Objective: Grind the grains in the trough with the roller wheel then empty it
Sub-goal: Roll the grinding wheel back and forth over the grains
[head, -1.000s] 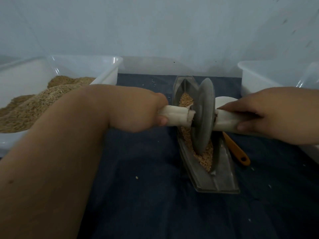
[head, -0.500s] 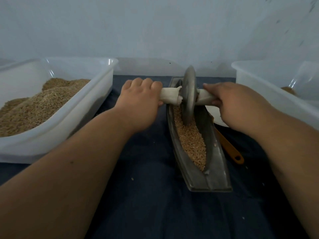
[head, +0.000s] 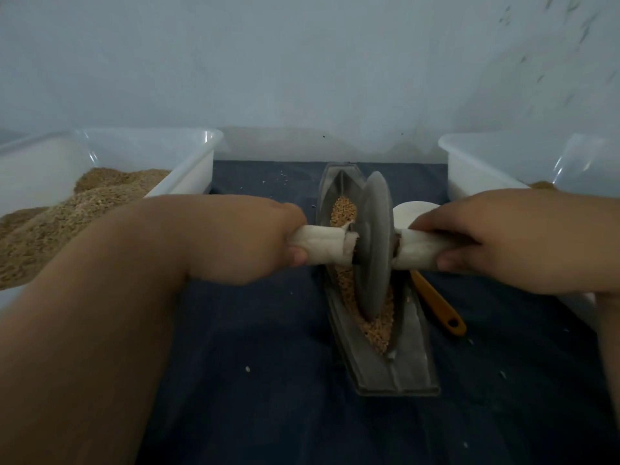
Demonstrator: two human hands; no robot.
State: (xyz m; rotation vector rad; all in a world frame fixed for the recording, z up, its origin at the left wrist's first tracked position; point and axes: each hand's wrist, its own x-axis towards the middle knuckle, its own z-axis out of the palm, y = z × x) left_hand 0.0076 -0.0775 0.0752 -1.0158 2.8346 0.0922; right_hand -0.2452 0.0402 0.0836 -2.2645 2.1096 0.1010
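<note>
A grey metal boat-shaped trough point(head: 401, 367) lies lengthwise on the dark blue cloth, with tan grains point(head: 380, 327) along its groove. The grey roller wheel point(head: 372, 245) stands upright in the groove near the trough's middle. A white cloth-wrapped axle runs through it to both sides. My left hand point(head: 255, 239) grips the left handle point(head: 320, 245). My right hand point(head: 496, 243) grips the right handle point(head: 419, 251).
A clear plastic bin point(head: 188, 152) holding a heap of grain stands at the left. A second clear bin point(head: 476, 166) stands at the right. An orange-handled scoop point(head: 439, 307) with a white bowl lies just right of the trough. Loose grains dot the cloth.
Both hands pulled the wheel back from the trough's far end toward its middle, nearer to me. One second ago it stood about where it is now.
</note>
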